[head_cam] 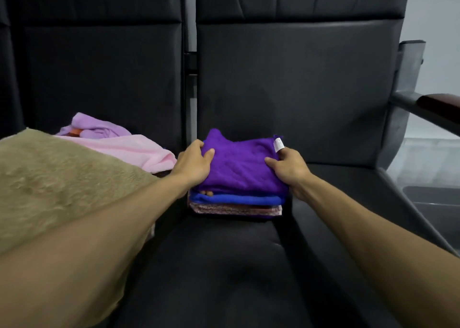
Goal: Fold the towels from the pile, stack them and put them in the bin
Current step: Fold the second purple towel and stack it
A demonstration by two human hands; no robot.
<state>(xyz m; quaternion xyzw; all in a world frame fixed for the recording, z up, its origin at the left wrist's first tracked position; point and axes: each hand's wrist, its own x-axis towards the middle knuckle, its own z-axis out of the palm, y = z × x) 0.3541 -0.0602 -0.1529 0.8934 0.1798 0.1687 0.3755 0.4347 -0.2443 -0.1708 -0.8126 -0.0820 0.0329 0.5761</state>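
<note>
A folded purple towel (240, 164) with a white tag lies on top of a small stack on the black seat. Under it are a blue towel (236, 199) and a reddish patterned towel (234, 209). My left hand (195, 163) grips the purple towel's left edge, thumb on top and fingers underneath. At the towel's right edge, my right hand (288, 168) holds it the same way. The unfolded pile lies on the left seat: a tan towel (57, 185), a pink towel (129, 148) and a lilac towel (97, 128).
Two black padded seats (224, 265) stand side by side with tall backrests. A metal armrest with a dark wooden top (438, 106) runs along the right. A grey metal surface (435, 203) shows low at the right edge. No bin is in view.
</note>
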